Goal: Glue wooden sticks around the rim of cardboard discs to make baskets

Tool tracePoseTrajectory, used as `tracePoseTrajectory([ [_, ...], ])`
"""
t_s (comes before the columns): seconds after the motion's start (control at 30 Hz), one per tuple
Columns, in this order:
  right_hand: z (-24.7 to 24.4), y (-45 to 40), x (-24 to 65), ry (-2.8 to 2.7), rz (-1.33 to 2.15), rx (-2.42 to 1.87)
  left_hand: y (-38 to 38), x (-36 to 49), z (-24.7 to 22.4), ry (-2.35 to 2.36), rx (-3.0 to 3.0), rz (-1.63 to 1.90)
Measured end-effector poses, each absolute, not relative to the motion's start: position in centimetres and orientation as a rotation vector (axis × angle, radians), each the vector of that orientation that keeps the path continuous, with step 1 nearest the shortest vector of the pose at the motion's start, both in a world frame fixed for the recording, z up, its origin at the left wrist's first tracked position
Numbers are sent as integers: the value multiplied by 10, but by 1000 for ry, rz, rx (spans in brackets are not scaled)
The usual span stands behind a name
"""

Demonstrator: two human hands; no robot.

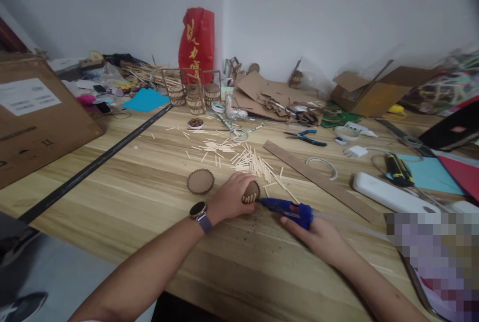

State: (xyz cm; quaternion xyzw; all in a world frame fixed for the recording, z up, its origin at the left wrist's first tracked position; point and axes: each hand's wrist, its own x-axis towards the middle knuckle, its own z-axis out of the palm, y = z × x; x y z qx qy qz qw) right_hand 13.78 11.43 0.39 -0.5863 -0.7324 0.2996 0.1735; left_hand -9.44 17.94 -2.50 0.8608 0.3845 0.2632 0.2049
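Observation:
My left hand [235, 194], with a watch on the wrist, grips a small round cardboard piece [250, 191] that has short pale sticks along its lower edge. In my right hand [316, 234] is a blue hot glue gun [290, 211], its nozzle pointing left and close to the cardboard piece; I cannot tell whether they touch. Left of my left hand lies a brown cardboard disc [200, 182] with a beaded-looking dark rim. A loose pile of short wooden sticks [254, 161] spreads on the table just beyond my hands.
Small stick baskets [196, 100] with tall handles stand before a red bag [197, 45]. A cardboard strip [314, 177], blue-handled pliers [307, 137] and a white power strip [392, 194] lie to the right. A large cardboard box [41, 117] stands at the left.

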Motion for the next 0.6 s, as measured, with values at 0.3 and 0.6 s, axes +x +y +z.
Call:
tracePoseTrajectory([
  [0.3, 3, 119, 142, -1768, 919, -1743, 179, -94, -23, 1082, 2394, 717],
  [0.6, 17, 115, 154, -1604, 1926, -1555, 179, -94, -26, 1112, 2395, 711],
])
